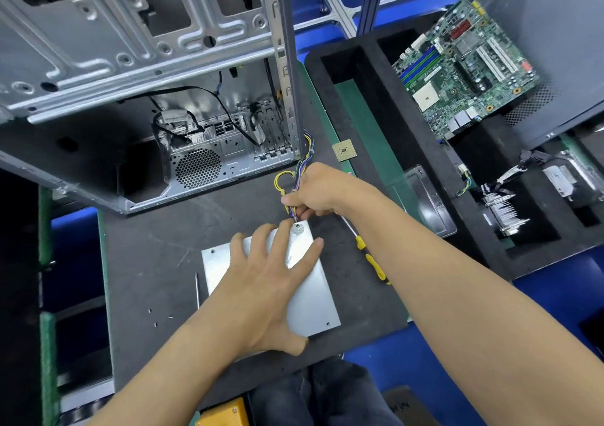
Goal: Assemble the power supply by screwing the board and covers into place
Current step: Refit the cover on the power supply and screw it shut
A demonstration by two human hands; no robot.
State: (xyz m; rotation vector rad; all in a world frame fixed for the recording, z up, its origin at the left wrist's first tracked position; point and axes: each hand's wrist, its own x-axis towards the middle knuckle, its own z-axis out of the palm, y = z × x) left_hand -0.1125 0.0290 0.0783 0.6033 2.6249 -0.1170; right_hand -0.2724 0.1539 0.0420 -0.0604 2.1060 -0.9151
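Head view puts the power supply point(310, 291) flat on the dark mat point(153, 255) right in front of you, its bare metal cover facing up, long axis running from near to far with a slight lean to the left at the far end. Your left hand point(264, 282) lies spread on that cover, fingers straight and pressing, holding the box down rather than gripping it. Your right hand point(313, 193) is at the far short edge, fingers curled round the wire bundle point(295, 177) where it leaves the box; the yellow, purple and black leads run on far and up toward the open computer case point(147, 105).

What matters for the next move, as I judge it: the fastening tool lies to the right of the box. The yellow-handled screwdriver point(369, 255) rests on the mat just beside the right long edge, shaft pointing far-left, partly hidden under your right forearm, so your right hand is much the nearer one once it lets the wires go. The loose screws point(157, 318) sit on the opposite side, near-left of the box, closer to your left hand. A thin metal rod point(197, 290) lies just off the left edge; I cannot tell what it is. Cover holes show at the far-left and near-right corners
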